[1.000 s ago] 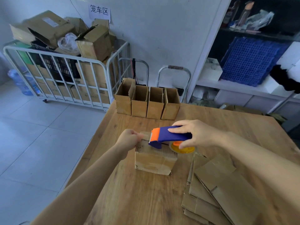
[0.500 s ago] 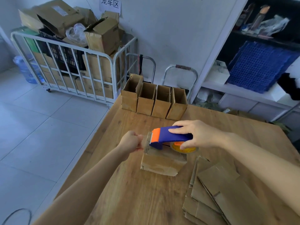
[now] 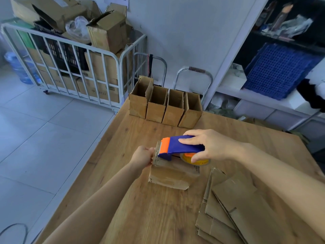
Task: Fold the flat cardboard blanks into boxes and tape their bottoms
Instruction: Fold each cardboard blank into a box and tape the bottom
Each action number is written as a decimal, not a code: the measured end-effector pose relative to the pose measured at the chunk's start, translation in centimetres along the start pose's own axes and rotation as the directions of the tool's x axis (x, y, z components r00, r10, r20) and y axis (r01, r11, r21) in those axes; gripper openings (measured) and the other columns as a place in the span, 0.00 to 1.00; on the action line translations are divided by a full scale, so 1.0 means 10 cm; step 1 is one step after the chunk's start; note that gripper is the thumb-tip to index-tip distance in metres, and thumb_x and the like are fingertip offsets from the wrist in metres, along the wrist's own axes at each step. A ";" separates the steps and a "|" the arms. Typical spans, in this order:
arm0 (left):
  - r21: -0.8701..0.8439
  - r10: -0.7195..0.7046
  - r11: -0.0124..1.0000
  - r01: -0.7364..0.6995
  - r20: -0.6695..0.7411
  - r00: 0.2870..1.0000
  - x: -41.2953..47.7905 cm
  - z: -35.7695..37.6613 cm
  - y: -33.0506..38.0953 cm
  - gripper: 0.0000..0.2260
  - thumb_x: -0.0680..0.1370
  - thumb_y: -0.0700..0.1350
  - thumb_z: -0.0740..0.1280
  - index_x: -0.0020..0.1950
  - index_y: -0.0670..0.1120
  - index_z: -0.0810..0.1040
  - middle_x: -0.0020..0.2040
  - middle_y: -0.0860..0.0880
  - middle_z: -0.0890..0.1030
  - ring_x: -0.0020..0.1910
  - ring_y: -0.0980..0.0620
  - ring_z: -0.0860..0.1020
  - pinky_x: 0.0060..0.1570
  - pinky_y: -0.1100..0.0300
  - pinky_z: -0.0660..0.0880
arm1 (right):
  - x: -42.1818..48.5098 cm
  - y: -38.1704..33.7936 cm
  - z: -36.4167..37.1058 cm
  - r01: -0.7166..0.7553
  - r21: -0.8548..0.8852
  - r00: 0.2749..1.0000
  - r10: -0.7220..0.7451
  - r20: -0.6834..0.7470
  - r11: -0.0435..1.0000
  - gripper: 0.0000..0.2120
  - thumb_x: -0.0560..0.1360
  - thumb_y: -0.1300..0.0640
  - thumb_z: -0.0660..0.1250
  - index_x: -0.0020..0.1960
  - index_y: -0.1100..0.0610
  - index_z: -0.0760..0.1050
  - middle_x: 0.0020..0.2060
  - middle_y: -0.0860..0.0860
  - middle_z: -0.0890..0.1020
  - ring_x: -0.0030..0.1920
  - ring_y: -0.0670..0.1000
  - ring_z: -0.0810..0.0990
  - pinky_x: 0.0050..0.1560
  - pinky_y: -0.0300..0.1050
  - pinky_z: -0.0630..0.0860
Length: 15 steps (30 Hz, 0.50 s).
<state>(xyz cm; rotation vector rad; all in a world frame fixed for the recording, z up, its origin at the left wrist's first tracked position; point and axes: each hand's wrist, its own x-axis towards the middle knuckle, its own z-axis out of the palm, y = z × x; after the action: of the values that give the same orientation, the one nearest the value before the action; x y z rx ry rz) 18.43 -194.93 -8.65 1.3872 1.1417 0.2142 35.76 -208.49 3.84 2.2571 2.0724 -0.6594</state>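
Nearest the camera, at the right, a loose stack of flat blanks [image 3: 246,213] lies fanned out on the wooden counter [image 3: 140,217]. Just left of and beyond the stack sits the box [image 3: 172,175] being worked on, its closed flaps facing up. The left hand [image 3: 142,156] is at the box's left end, fingers curled round the top edge. The right hand [image 3: 209,146] grips the blue and orange tape dispenser [image 3: 179,147], fingers wrapped over the handle and thumb underneath by the yellow tape roll [image 3: 198,160]. The orange toothed nose sits over the box top, right next to the left hand. Further back, four folded boxes [image 3: 165,106] stand open-topped in a row at the counter's far edge. Beyond that, a white cage trolley [image 3: 70,67] is piled with cartons on the left, and a blue crate [image 3: 274,71] rests on a shelf at the right.
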 end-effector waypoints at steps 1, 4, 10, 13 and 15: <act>-0.017 0.002 1.000 -0.002 0.004 1.000 -0.01 0.03 -0.03 0.11 0.82 0.47 0.59 0.41 0.44 0.71 0.40 0.48 0.75 0.39 0.52 0.73 0.44 0.55 0.74 | 0.00 0.00 0.01 0.000 0.003 1.000 0.000 -0.001 1.000 0.33 0.72 0.48 0.71 0.74 0.45 0.63 0.72 0.43 0.63 0.68 0.44 0.63 0.63 0.38 0.64; -0.057 -0.052 0.997 0.052 0.001 0.999 -0.02 0.06 -0.12 0.13 0.80 0.54 0.61 0.53 0.44 0.70 0.50 0.49 0.75 0.46 0.53 0.74 0.43 0.58 0.71 | -0.01 0.02 0.04 -0.008 0.012 1.000 0.008 -0.008 1.000 0.32 0.72 0.47 0.71 0.74 0.44 0.63 0.73 0.43 0.62 0.69 0.45 0.63 0.66 0.43 0.66; 0.087 0.189 0.980 -0.177 -0.167 0.968 -0.17 -0.07 -0.45 0.23 0.78 0.38 0.61 0.73 0.47 0.64 0.72 0.50 0.67 0.68 0.52 0.67 0.66 0.55 0.67 | -0.01 0.01 0.06 -0.008 0.031 1.000 0.009 -0.024 0.999 0.32 0.72 0.47 0.71 0.73 0.44 0.64 0.73 0.42 0.63 0.70 0.45 0.63 0.67 0.44 0.65; 0.113 0.326 0.926 -0.361 0.247 0.913 -0.38 -0.13 -0.28 0.33 0.77 0.34 0.58 0.79 0.53 0.52 0.70 0.61 0.63 0.69 0.61 0.62 0.62 0.67 0.63 | 0.00 0.00 0.04 -0.011 0.005 1.000 0.011 -0.018 1.000 0.31 0.73 0.47 0.71 0.73 0.45 0.64 0.73 0.44 0.63 0.69 0.45 0.64 0.65 0.41 0.65; 0.225 0.268 0.883 -0.412 0.478 0.836 -0.41 -0.16 -0.15 0.39 0.75 0.35 0.62 0.79 0.52 0.43 0.71 0.59 0.62 0.66 0.62 0.63 0.56 0.75 0.64 | -0.02 -0.02 0.02 -0.011 0.001 1.000 0.011 -0.019 1.000 0.29 0.74 0.48 0.70 0.73 0.45 0.65 0.72 0.44 0.65 0.67 0.45 0.65 0.64 0.40 0.66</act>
<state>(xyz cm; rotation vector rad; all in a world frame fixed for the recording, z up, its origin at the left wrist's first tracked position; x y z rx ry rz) 14.58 -197.20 -7.46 1.8211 0.5558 -0.0348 35.54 -208.75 3.80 2.2826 2.0671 -0.6416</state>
